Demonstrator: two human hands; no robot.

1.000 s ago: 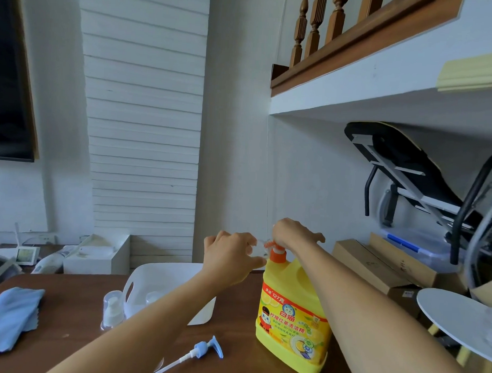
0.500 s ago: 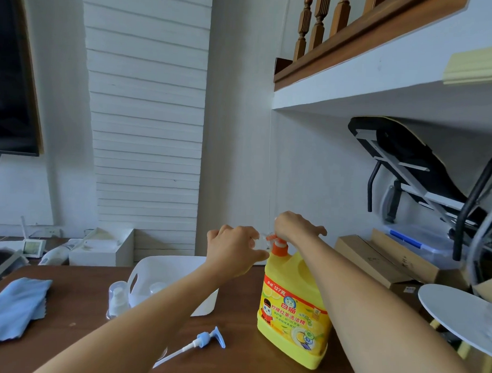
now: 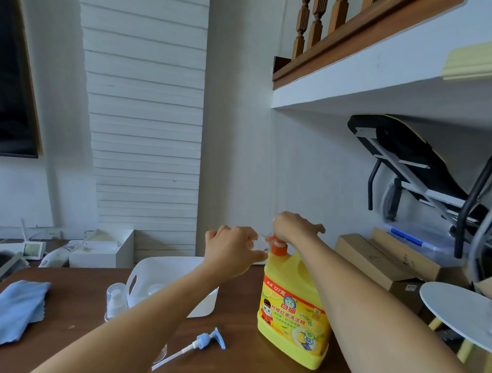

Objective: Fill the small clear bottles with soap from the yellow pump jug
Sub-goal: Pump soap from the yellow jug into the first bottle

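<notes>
Label "白猫" (image 3: 290, 311) fronts yellow jug (image 3: 287, 277); right hand (image 3: 293, 227) fingers curl over orange pump (image 3: 278, 248), left hand (image 3: 228, 250) fingers hold clear bottle (image 3: 261, 238).

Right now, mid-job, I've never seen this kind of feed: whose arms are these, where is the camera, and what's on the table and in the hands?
There is no machine here. A person works with bare hands, and the one picture comes from a camera worn on their head, looking forward and down. The right hand rests on the orange pump of the yellow jug; its fingers are hidden. The left hand has its fingers curled around what looks like a small clear bottle at the spout, faint against the wall. On the brown table there are also a white tub, a capped bottle beside it, a loose blue pump and a blue cloth.
</notes>
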